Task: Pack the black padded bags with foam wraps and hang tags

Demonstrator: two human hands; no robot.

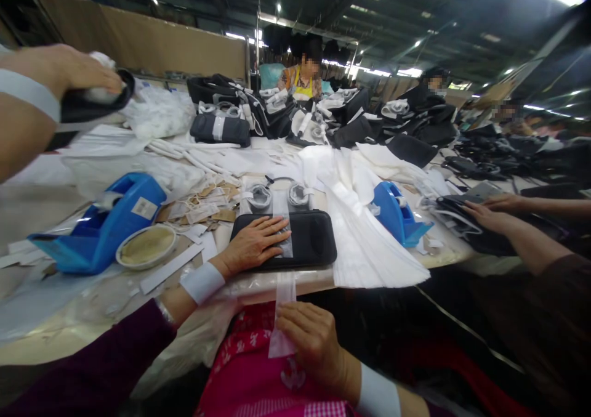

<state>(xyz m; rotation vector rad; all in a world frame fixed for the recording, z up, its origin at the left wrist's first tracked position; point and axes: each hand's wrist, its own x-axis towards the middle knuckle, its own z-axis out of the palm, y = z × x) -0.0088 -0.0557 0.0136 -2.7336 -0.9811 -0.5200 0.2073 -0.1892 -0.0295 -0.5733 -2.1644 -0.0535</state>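
Observation:
My left hand (pixel 258 239) lies flat on a black zippered case (pixel 314 238), its fingers stretched across a pale translucent strip (pixel 281 204) that runs over the case. My right hand (pixel 310 337) is below the table edge, fingers closed on the loose end of the strip (pixel 286 287), which hangs down in front of a pink apron (pixel 244 355). Just behind the case, two coiled grey-white cords (pixel 260 196) sit in a light holder, with a thin dark loop between them. The underside of the case is hidden.
Blue tape dispensers (pixel 115 220) (pixel 399 214) stand on both sides, with a round tub (pixel 146 246) and paper scraps at left. White sheets (pixel 369 244) lie right. Co-workers' hands hold a dark item (pixel 124 90) at upper left and work (pixel 492 214) at right. Black cases (pixel 219 130) pile behind.

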